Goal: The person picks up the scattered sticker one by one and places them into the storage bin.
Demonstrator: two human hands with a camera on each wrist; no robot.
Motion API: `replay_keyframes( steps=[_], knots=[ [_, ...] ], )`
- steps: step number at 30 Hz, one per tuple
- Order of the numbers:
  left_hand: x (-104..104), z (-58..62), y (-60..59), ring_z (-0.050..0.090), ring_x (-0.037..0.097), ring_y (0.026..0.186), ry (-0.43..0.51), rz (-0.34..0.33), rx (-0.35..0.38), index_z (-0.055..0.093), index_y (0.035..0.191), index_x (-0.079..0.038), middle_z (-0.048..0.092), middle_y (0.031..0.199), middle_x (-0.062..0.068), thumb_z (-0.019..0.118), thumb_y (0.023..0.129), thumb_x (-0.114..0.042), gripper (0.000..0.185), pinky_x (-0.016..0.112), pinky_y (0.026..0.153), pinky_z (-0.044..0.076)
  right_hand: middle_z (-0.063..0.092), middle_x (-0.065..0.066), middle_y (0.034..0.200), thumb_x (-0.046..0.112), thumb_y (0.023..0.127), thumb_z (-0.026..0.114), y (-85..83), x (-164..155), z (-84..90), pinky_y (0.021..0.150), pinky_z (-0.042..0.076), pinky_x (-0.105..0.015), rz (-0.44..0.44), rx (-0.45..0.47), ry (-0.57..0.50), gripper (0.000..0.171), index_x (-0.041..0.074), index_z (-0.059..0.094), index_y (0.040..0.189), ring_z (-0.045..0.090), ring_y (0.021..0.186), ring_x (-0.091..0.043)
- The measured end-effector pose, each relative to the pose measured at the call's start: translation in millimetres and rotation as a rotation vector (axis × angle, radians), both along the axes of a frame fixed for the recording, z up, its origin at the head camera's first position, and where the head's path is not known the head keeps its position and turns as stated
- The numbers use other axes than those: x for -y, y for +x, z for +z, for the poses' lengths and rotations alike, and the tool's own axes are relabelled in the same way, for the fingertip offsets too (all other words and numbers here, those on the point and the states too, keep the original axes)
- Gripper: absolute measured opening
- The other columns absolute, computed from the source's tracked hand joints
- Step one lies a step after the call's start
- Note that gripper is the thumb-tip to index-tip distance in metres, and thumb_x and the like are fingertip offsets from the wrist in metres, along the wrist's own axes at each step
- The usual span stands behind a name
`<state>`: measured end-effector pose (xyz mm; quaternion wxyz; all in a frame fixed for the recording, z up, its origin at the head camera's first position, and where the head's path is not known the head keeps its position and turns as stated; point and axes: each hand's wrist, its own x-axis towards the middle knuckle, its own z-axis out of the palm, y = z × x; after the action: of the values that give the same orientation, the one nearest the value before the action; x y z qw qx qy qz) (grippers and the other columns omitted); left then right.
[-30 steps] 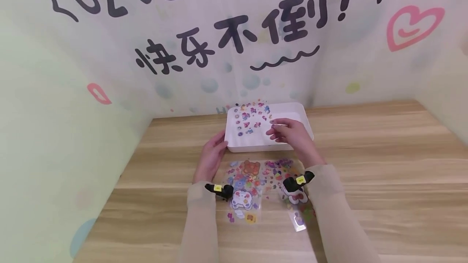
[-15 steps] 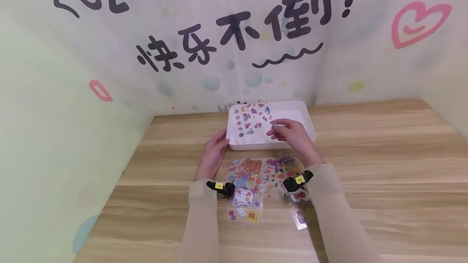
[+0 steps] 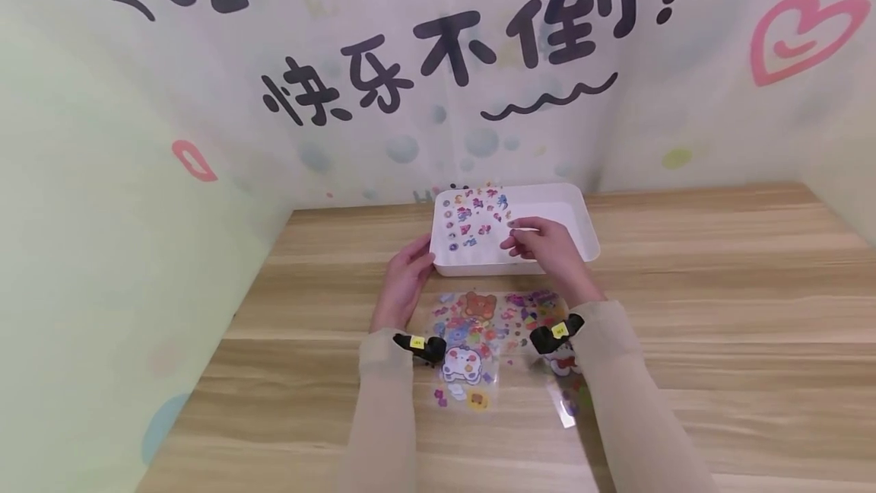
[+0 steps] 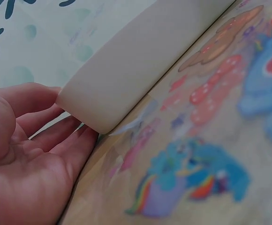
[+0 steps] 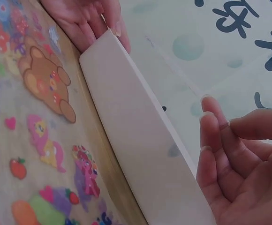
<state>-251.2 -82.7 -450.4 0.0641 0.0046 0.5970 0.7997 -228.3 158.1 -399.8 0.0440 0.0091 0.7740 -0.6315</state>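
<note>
**Hands at a white tray of stickers**

A white tray [image 3: 547, 208] sits on the wooden counter [image 3: 684, 287] close to the back wall, its inside dotted with small coloured stickers [image 3: 472, 219] on the left half. The left hand [image 3: 405, 280] rests against the tray's near left corner, fingers [image 4: 37, 119] straight and loosely together, touching the wall of the tray without curling round it. The right hand [image 3: 544, 246] hovers over the tray's near edge, its fingers [image 5: 211, 140] slightly bent with the thumb brought toward the fingertips; whether anything is pinched between them I cannot tell.

Just in front of the tray, between the two wrists, lie clear sticker sheets [image 3: 479, 326] flat on the counter, printed with a brown bear [image 3: 477, 304], ponies and small fruit. One sheet's edge reaches right up to the tray wall. The wall [image 3: 438, 59] behind is pale with large dark lettering and pink hearts.
</note>
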Motion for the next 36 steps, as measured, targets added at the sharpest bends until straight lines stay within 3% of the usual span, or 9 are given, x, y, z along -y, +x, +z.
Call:
replay_keyframes(
  steps=[18,26,36],
  knots=[
    [-2.9,-0.5,2.1,0.044,0.014,0.118,-0.013,0.004,0.023,0.046,0.129,-0.008,0.045,0.13,0.004,0.05,0.088,-0.002,0.042,0.026,0.097,0.038,0.066,-0.007,0.091,0.021,0.093,0.046,-4.0,8.0,1.2,0.082,0.048,-0.034,-0.005,0.008,0.105,0.032,0.007,0.05,0.121,0.061,0.084,-0.02],
    [-0.1,4.8,0.2,0.042,0.016,0.119,-0.049,0.011,0.011,0.046,0.13,-0.009,0.043,0.133,0.005,0.051,0.088,-0.004,0.042,0.027,0.097,0.037,0.066,-0.008,0.089,0.02,0.092,0.046,-6.3,12.8,2.7,0.079,0.048,-0.035,0.007,-0.039,0.204,0.031,0.007,0.051,0.12,0.061,0.082,-0.019],
    [-0.4,3.0,-0.7,0.041,0.018,0.121,-0.044,0.012,0.021,0.045,0.13,-0.008,0.042,0.134,0.006,0.052,0.088,-0.004,0.043,0.027,0.098,0.037,0.067,-0.005,0.088,0.021,0.092,0.046,-8.7,17.5,-4.3,0.081,0.047,-0.037,0.014,-0.037,0.291,0.032,0.008,0.051,0.121,0.061,0.081,-0.018]
  ],
)
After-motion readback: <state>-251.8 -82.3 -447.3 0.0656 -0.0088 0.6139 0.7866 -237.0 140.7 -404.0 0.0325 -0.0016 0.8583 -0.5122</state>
